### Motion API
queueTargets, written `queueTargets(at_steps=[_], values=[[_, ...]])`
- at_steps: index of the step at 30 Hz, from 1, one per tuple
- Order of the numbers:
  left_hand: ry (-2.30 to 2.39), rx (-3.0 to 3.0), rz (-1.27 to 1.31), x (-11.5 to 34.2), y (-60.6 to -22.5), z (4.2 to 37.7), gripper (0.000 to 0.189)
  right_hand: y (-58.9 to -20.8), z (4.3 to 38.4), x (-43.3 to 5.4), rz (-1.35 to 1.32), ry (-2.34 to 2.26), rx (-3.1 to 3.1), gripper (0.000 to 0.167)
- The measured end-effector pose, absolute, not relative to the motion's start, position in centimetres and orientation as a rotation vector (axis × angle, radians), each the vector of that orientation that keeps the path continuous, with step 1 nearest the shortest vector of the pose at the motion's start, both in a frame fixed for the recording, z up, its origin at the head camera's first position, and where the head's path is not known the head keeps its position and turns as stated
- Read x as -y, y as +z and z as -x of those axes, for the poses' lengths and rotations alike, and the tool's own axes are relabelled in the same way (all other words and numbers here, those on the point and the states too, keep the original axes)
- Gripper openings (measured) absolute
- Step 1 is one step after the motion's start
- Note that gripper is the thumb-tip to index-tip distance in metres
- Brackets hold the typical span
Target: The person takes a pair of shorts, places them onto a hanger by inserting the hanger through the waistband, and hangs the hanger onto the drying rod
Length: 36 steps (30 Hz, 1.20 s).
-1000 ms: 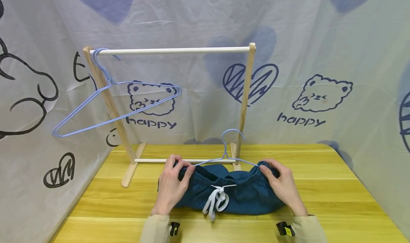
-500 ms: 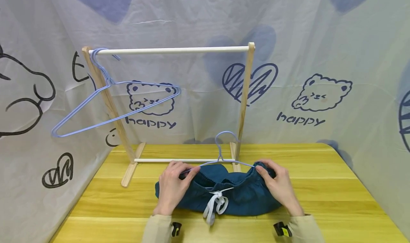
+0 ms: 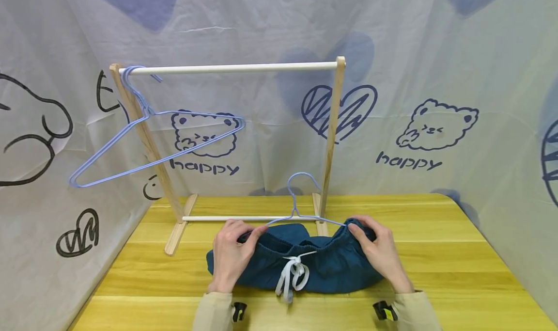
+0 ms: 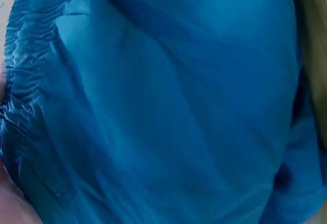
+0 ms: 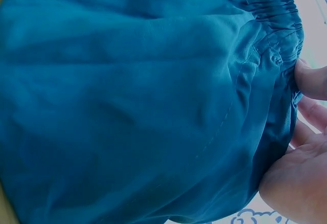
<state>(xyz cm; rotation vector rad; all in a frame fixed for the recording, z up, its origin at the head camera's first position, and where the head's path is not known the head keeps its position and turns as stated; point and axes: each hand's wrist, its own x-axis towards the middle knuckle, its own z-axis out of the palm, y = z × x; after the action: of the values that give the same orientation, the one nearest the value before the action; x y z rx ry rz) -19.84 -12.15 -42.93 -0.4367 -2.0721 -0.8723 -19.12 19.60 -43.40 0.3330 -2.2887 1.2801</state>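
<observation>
Dark teal drawstring shorts lie bunched on the table in the head view, waistband gaping upward and a white drawstring tied in a bow at the front. A light blue wire hanger has its hook and upper arms showing above the waistband; its lower part is hidden. My left hand pinches the waistband's left side, beside that hanger arm. At the opposite end, my right hand pinches the gathered waistband over the hanger's right arm. In the right wrist view, the thumb presses against the elastic edge.
Behind the shorts stands a wooden rack with a white top rail and a low white crossbar. Light blue hangers hang at its left end. The wooden table meets a printed curtain around it.
The hanger's hook has shifted left above the waistband. My left hand has moved slightly inward and then back left, drawing the left side of the shorts outward. The right hand keeps its pinch.
</observation>
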Motion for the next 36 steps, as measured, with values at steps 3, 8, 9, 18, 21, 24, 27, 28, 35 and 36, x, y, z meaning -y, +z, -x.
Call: queueTargets(at_steps=[3,8,9,18,21,24,27,28,35,36], values=[[-0.864,2.057,0.437,12.2,-43.0,19.9,0.014,-43.4,19.2,-19.7,-0.332,1.278,2.285,0.017],[-0.859,2.06,0.416,12.2,-42.9,19.8,0.014,-43.5,19.2,-19.7,-0.341,1.284,2.282,0.017],[-0.855,2.063,0.407,12.2,-42.9,19.8,0.014,-43.5,19.2,-19.6,-0.34,1.283,2.284,0.017],[-0.824,2.074,0.311,12.1,-42.7,19.5,0.016,-43.2,19.1,-19.7,-0.328,1.288,2.343,0.021],[-0.826,2.075,0.291,12.1,-42.6,19.5,0.017,-43.0,19.2,-19.8,-0.356,1.302,2.321,0.021],[-0.831,2.09,0.278,12.0,-42.4,19.5,0.018,-42.8,19.5,-19.9,-0.386,1.304,2.268,0.019],[-0.835,2.106,0.265,11.9,-42.4,19.4,0.019,-42.4,20.0,-20.0,-0.421,1.287,2.222,0.019],[-0.835,2.109,0.258,11.9,-42.4,19.4,0.02,-42.2,20.2,-20.0,-0.434,1.283,2.213,0.019],[-0.825,2.112,0.213,11.8,-42.1,19.4,0.022,-39.6,22.0,-19.7,-0.501,1.345,2.187,0.025],[-0.825,2.113,0.208,11.8,-42.0,19.4,0.022,-39.1,22.3,-19.6,-0.508,1.359,2.188,0.026]])
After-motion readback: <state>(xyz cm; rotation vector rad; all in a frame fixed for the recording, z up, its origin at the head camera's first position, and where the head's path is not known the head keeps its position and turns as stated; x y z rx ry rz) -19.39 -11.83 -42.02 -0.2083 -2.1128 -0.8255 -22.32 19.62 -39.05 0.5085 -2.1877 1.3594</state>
